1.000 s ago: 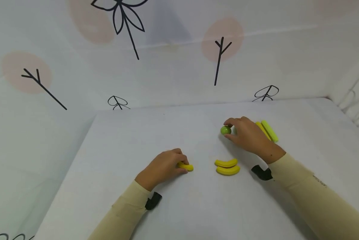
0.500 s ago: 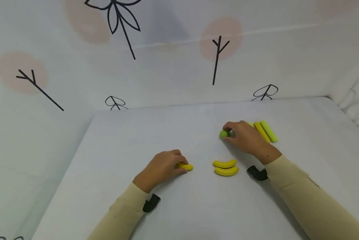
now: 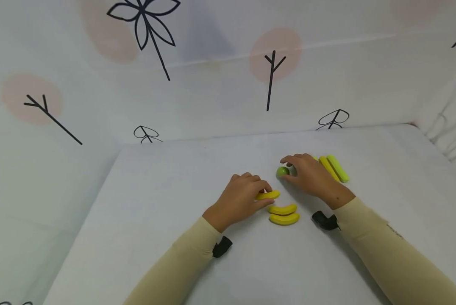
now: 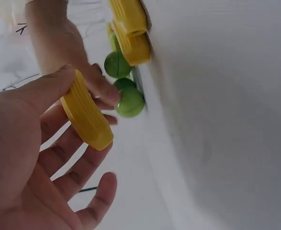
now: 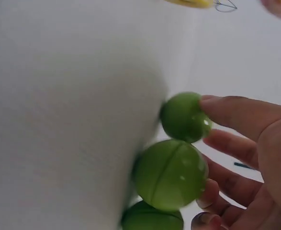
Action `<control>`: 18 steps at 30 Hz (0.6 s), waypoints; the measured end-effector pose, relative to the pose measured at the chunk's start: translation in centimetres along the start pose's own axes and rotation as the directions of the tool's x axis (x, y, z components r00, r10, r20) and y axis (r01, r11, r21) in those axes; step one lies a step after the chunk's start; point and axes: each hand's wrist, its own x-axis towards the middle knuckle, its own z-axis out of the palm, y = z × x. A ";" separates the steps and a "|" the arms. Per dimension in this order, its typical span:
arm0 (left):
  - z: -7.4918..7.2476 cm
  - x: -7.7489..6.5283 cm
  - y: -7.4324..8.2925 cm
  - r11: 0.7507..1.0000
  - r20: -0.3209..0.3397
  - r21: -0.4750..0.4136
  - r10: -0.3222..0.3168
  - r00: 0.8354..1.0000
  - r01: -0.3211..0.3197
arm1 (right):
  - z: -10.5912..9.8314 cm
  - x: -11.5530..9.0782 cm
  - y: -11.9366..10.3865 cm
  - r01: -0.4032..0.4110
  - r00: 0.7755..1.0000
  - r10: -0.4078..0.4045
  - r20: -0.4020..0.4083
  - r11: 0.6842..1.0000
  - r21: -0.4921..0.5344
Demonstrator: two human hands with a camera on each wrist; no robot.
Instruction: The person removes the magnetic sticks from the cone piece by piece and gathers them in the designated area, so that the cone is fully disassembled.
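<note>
In the head view my left hand point(image 3: 243, 199) pinches a yellow toy banana point(image 3: 268, 195) between thumb and fingers. The left wrist view shows this banana point(image 4: 86, 112) held off the table, its free end pointing away from the palm. Just below it two more toy bananas point(image 3: 284, 219) lie side by side on the table. My right hand point(image 3: 308, 176) is beside a small green ball point(image 3: 282, 172), its thumb point(image 5: 226, 108) touching the ball's side and its index finger raised. Next to that ball point(image 5: 183, 117) sit two larger green balls point(image 5: 169, 175), hidden by the hand in the head view.
Behind the right hand lie a yellow stick point(image 3: 329, 168) and a yellow-green stick point(image 3: 337, 168), close together, with part of another by the knuckles. The white table point(image 3: 167, 182) meets a patterned white cloth point(image 3: 212, 101) at the back.
My left hand has moved right and up with its banana, towards the two bananas. My right hand stays by the green ball, its index finger now lifted off it.
</note>
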 end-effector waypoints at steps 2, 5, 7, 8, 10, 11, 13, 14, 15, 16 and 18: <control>0.3 1.1 0.3 1.000 0.038 -0.021 -0.009 0.999 0.010 | -0.3 0.1 -0.2 -0.006 1.000 0.006 -0.009 1.000 0.004; 0.7 2.6 0.5 0.998 0.116 -0.056 -0.027 0.993 0.033 | -1.0 0.1 -0.5 -0.018 0.999 0.019 -0.031 0.999 0.028; 1.1 3.3 0.5 0.996 0.166 -0.072 -0.031 0.986 0.044 | -1.5 -0.1 -0.8 -0.019 0.998 0.021 -0.051 0.999 0.044; 1.2 3.6 0.6 0.996 0.190 -0.080 -0.033 0.981 0.049 | -1.7 -0.2 -0.8 -0.015 0.998 0.018 -0.060 0.999 0.050; 1.5 4.1 0.7 0.995 0.223 -0.081 -0.031 0.974 0.051 | -2.1 -0.6 -0.9 -0.008 0.998 0.012 -0.070 0.998 0.060; 1.6 4.3 0.7 0.996 0.237 -0.078 -0.029 0.971 0.049 | -2.3 -0.8 -0.9 -0.005 0.997 0.009 -0.071 0.998 0.061; 1.8 4.5 0.8 0.996 0.253 -0.075 -0.022 0.967 0.043 | -2.6 -1.2 -0.7 -0.006 0.997 0.010 -0.071 0.999 0.052; 1.9 4.5 0.8 0.996 0.260 -0.073 -0.020 0.965 0.040 | -2.8 -1.4 -0.7 -0.007 0.998 0.010 -0.069 0.999 0.045; 2.0 4.6 0.8 0.997 0.266 -0.068 -0.017 0.964 0.036 | -3.0 -1.7 -0.6 -0.014 0.998 0.017 -0.065 0.999 0.038; 2.1 4.6 0.8 0.997 0.271 -0.067 -0.016 0.962 0.035 | -3.3 -1.9 -0.6 -0.018 0.998 0.020 -0.063 0.999 0.030; 2.2 4.6 0.8 0.997 0.284 -0.064 -0.015 0.959 0.034 | -3.8 -2.5 -0.5 -0.026 0.998 0.027 -0.056 1.000 0.012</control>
